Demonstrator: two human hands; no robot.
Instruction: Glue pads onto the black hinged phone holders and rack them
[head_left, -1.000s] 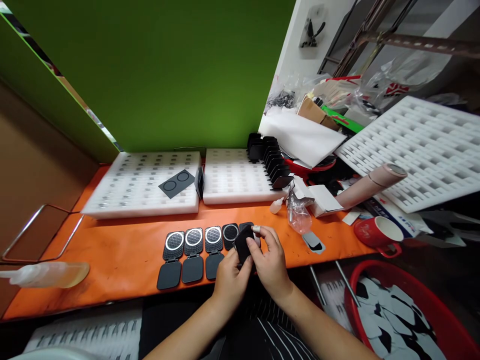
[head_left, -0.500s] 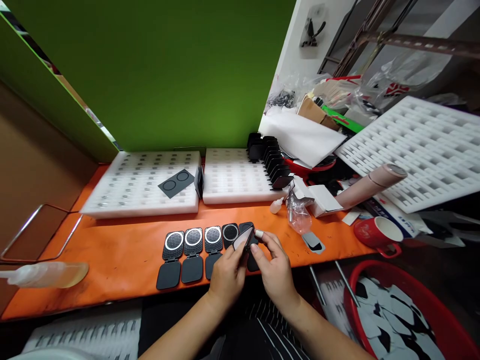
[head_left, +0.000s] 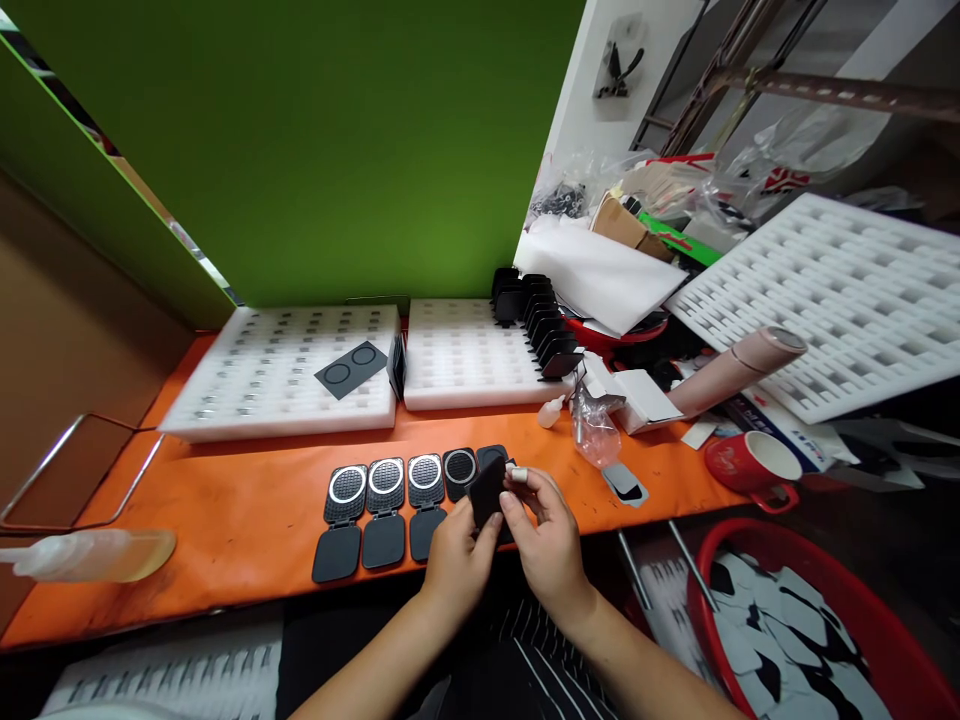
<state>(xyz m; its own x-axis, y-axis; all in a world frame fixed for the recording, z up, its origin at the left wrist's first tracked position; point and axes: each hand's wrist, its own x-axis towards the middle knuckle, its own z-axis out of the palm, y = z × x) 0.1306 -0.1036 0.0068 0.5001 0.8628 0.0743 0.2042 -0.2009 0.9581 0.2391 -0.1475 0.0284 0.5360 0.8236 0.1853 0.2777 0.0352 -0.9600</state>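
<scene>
The left hand point(head_left: 457, 550) has a dark flat pad point(head_left: 487, 492) pinched between thumb and fingers, held up before the row of hinged black cases point(head_left: 386, 505), while the right hand point(head_left: 551, 540) works in at its far right edge, white fingertip cover point(head_left: 519, 474) showing; whether those fingers grip or merely brush, there's no telling. And there's the change: half a second ago a pale side showed, now the dark face swings to the camera, so the piece looks mid-handling, its edge getting the attention. Pad and left hand block the fourth case's lower flap and part of the fifth. Further out, a small dropper bottle point(head_left: 550, 411) and a pale cut-out card point(head_left: 625, 485) lie on the orange table cover point(head_left: 225, 510), with white slotted racks point(head_left: 465, 398) behind and a red mug point(head_left: 742, 465) off right.
</scene>
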